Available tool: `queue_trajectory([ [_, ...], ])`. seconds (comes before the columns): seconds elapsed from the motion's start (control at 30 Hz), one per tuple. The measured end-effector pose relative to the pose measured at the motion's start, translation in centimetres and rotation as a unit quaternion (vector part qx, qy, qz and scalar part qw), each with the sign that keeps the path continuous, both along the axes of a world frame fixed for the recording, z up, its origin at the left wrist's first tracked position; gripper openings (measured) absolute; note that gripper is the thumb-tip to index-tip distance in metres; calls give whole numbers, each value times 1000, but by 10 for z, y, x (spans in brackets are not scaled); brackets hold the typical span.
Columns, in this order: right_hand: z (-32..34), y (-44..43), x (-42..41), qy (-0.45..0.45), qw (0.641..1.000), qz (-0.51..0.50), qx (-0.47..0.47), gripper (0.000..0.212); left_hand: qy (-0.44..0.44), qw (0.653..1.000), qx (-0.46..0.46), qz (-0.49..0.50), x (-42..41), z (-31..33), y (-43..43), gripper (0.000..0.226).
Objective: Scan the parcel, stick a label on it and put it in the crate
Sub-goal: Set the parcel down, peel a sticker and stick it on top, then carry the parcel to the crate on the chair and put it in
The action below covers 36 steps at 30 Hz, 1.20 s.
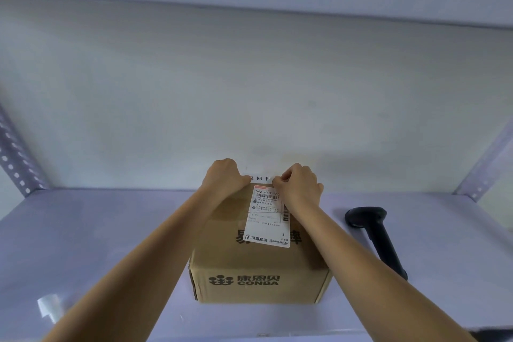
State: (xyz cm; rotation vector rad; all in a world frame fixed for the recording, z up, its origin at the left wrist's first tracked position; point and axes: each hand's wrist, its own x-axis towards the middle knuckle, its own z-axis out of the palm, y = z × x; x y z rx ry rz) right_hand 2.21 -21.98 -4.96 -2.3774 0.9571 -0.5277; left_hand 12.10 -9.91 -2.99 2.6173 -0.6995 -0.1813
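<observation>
Hands first: the left hand [224, 175] and the right hand [298, 183] are both curled shut at the far top edge of the parcel [258, 266], each pinching an end of a white strip label [261, 178] printed with characters, seemingly to hold it taut and level so it goes down flat along that edge. Knuckles cover both ends of the strip, so I cannot tell whether it is already stuck or just touching the cardboard. A larger shipping label [266, 216] with a barcode lies on the top face, its right side partly hidden by the right wrist. The parcel sits near the middle of the shelf [97, 230], towards its front edge. The scanner [374, 236] lies just beside it to the right, likely set down to free both hands. No crate is in view.
</observation>
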Motion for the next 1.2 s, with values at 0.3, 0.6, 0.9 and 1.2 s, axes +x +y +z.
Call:
queue_trajectory([
  [0.3,1,4,-21,31,972,155,-172,42,-145,978,-74,-131,-32,-24,25,43],
  [0.6,1,13,-22,143,947,178,-225,43,-187,970,46,-146,-42,-27,19,48],
  [0.9,9,11,-31,36,972,148,-181,38,-190,981,-7,-34,-53,-12,33,29],
  [1.2,-12,-5,-152,-62,959,219,167,64,162,954,-244,-60,-90,-37,130,68],
])
